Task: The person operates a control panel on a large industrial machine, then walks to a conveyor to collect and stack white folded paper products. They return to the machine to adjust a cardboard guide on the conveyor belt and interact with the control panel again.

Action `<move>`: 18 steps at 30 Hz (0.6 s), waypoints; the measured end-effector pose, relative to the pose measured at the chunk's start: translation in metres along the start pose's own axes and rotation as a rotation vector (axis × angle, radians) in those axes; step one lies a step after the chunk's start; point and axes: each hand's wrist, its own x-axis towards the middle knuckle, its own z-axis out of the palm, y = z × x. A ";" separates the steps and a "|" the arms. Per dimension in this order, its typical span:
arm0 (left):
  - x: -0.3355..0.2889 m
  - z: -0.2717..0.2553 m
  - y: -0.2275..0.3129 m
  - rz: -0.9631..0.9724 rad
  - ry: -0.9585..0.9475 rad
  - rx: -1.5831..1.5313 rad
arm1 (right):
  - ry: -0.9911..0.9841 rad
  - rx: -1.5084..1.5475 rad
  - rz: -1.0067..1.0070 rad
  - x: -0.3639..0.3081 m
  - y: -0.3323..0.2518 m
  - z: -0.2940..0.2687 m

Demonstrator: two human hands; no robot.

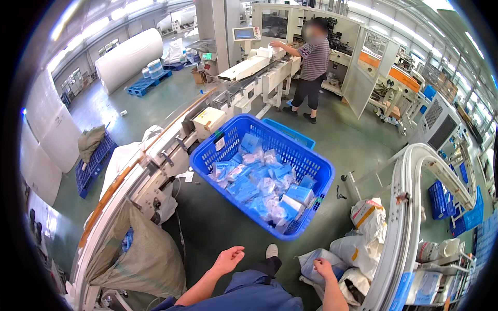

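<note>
My left hand (227, 259) is held in front of my body, its fingers loosely bent and apart, with nothing in it. On the other side, my right hand (323, 267) has its fingers curled in and no object shows in it. Neither hand touches anything. Beyond both hands stands a large blue plastic basket (205, 155) with slotted walls. Inside lie many small blue-and-white plastic packets (244, 188), heaped loosely. The right hand is nearest to some white sacks (342, 251) on the floor.
A conveyor rail (124, 179) runs along my left, with a tan woven sack (148, 251) beside it. At right curves another metal conveyor (404, 207). A person (314, 59) stands at the machine ahead. A light-blue crate (293, 133) sits behind the basket.
</note>
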 end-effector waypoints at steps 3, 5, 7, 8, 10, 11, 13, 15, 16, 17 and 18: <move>0.058 0.033 0.048 0.037 0.034 0.040 | 0.027 -0.068 0.011 0.049 -0.031 -0.063; 0.096 0.060 0.081 0.043 -0.007 0.052 | 0.036 -0.064 0.008 0.075 -0.004 -0.101; 0.133 0.080 0.102 0.050 -0.010 0.111 | 0.007 -0.021 0.071 0.102 -0.005 -0.134; 0.153 0.093 0.099 0.047 -0.014 0.017 | -0.009 -0.001 0.102 0.116 -0.006 -0.147; 0.182 0.106 0.128 -0.031 -0.017 -0.044 | -0.111 -0.074 0.180 0.134 -0.035 -0.170; 0.198 0.112 0.137 -0.020 0.011 -0.005 | -0.154 -0.109 0.203 0.151 -0.047 -0.183; 0.231 0.129 0.156 0.017 0.035 0.070 | -0.176 -0.159 0.164 0.199 -0.011 -0.208; 0.263 0.146 0.173 -0.015 0.096 0.020 | -0.217 -0.255 0.121 0.259 0.014 -0.229; 0.281 0.154 0.184 -0.019 0.144 -0.004 | -0.228 -0.208 0.120 0.287 0.000 -0.244; 0.295 0.163 0.188 0.012 0.219 -0.027 | -0.241 -0.161 0.121 0.313 -0.014 -0.257; 0.310 0.177 0.187 -0.029 0.289 -0.122 | -0.255 -0.118 0.121 0.341 -0.032 -0.275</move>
